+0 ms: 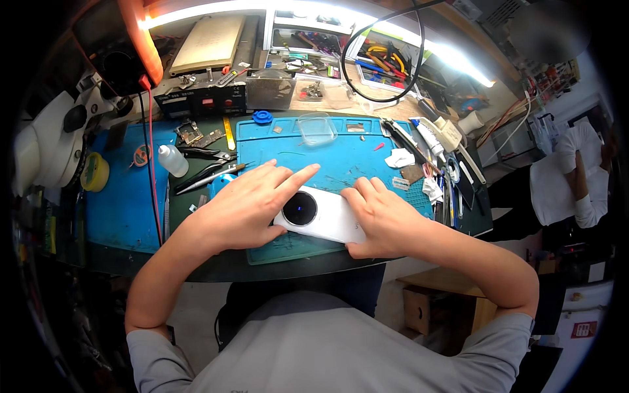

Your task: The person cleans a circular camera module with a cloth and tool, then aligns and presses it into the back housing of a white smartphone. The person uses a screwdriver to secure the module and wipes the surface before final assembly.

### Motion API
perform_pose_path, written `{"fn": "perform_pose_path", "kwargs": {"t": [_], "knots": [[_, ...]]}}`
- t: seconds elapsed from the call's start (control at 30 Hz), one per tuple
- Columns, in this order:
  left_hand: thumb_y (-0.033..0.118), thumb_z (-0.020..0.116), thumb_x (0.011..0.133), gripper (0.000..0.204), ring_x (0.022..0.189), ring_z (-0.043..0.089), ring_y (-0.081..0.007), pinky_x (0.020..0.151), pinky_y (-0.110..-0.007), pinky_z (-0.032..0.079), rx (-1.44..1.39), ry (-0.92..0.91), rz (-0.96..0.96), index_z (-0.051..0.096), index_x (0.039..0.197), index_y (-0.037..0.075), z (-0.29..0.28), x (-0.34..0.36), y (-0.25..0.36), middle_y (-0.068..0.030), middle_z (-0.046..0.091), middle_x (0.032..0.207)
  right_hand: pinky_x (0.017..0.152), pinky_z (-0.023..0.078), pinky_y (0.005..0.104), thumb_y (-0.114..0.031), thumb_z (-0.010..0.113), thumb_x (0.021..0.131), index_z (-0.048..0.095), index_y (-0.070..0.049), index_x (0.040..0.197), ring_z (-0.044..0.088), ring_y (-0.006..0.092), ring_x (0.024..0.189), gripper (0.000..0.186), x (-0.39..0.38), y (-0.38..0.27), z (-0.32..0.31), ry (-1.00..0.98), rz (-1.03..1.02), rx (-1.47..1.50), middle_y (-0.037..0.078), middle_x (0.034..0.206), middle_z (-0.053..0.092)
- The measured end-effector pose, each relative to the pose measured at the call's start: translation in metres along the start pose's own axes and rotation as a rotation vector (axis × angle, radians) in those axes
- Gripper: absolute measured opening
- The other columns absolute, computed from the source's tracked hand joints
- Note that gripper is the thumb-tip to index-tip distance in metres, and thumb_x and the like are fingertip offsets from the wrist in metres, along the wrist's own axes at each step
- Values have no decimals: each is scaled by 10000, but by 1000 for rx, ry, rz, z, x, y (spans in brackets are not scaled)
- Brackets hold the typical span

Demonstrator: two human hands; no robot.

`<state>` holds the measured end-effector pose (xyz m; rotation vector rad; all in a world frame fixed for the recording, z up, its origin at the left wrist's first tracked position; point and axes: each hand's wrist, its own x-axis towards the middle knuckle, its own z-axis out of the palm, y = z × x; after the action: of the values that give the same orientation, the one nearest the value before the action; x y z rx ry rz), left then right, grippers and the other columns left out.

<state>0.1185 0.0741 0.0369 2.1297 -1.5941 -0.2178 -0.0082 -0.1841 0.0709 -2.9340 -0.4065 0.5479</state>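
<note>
A white smartphone [333, 216] with a large round black camera module [299, 208] is back side up above the teal work mat, in front of me. My right hand [385, 219] grips its right end, thumb along the near edge and fingers curled over the far edge. At the left end, my left hand [252, 200] has its fingers stretched out. Its index finger points past the phone's far edge, and its thumb lies by the near left corner. The palm hides part of a bright blue object [223, 182] behind it.
On the left stand a white squeeze bottle [173, 160], black-handled pliers [203, 154] and a microscope [49, 147]. A clear plastic box [317, 129] sits on the mat's far part. Tweezers, tubes and scraps crowd the right side. Another person's white sleeve [580, 150] shows at far right.
</note>
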Motion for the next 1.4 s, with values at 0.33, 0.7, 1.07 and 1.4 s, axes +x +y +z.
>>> {"fn": "perform_pose_path", "kwargs": {"t": [0.33,0.7,1.07,1.4], "knots": [[128,878,749,1044,1136,604,-376,1056,-469,484,-79,43,7,353,1650,84,-2,-2,-2,-181,617,1182,916,499,441,-317,819,759,556,-28,1484,574,334,1075,823,-14,-1,1,231,-134,-58,173,1208,572],[94,885,736,1082,1203,629,-379,1059,-448,525,-168,36,1,333,1666,100,1,-7,-8,-185,629,1297,950,504,441,-332,842,810,572,-187,1523,575,340,1103,776,-7,5,13,408,-274,-78,168,1272,558],[513,920,811,1170,1512,474,-321,1259,-498,342,-697,350,3,293,1683,49,-36,-24,-7,-194,513,1603,1046,519,386,-522,554,1104,348,-73,1670,619,244,1279,751,-17,8,-9,-143,-200,1394,197,1492,582],[178,873,914,896,1257,560,-179,1020,-361,522,-1168,781,-379,352,1627,26,15,-8,56,-148,491,1485,924,638,458,-761,537,982,263,-23,1666,681,344,1241,1043,-9,-34,38,-65,-329,2046,340,1517,515]]}}
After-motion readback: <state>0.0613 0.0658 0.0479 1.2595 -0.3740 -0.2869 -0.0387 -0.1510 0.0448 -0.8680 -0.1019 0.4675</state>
